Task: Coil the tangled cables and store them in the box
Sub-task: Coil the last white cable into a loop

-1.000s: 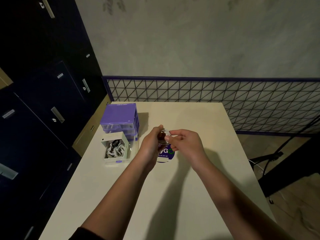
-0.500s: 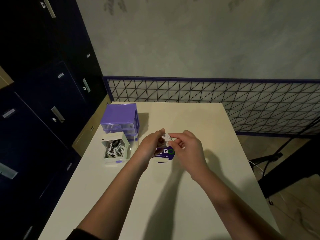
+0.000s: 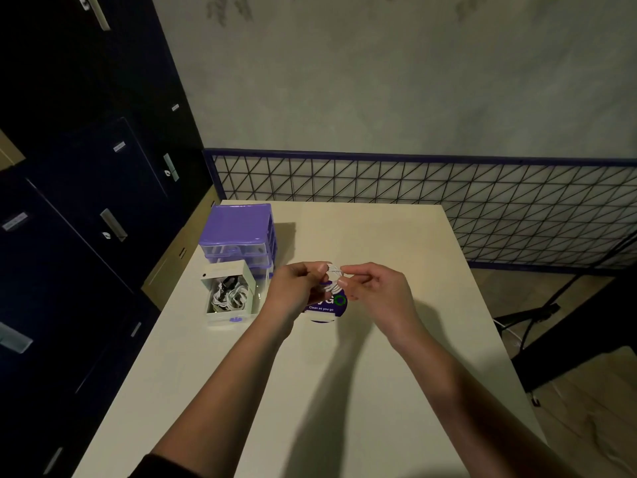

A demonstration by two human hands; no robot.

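A: We hold the white cable (image 3: pixel 333 278) in a small coil above the table (image 3: pixel 379 391), left hand (image 3: pixel 295 286) pinching 1 side, right hand (image 3: pixel 374 288) pinching the other.

B: And the box (image 3: pixel 229 298)?

A: Open, just left of our left hand, with other coiled cables (image 3: pixel 230 294) already inside.

B: What could go wrong?

A: If either pinch loosens, we think the coil springs apart. Dropped in loose, it may snag those 2 or more cables.

A purple drawer unit (image 3: pixel 238 232), white box (image 3: pixel 230 294) of white cables (image 3: pixel 230 297), and purple sticker (image 3: pixel 327 307) on a cream desk (image 3: pixel 379 391).
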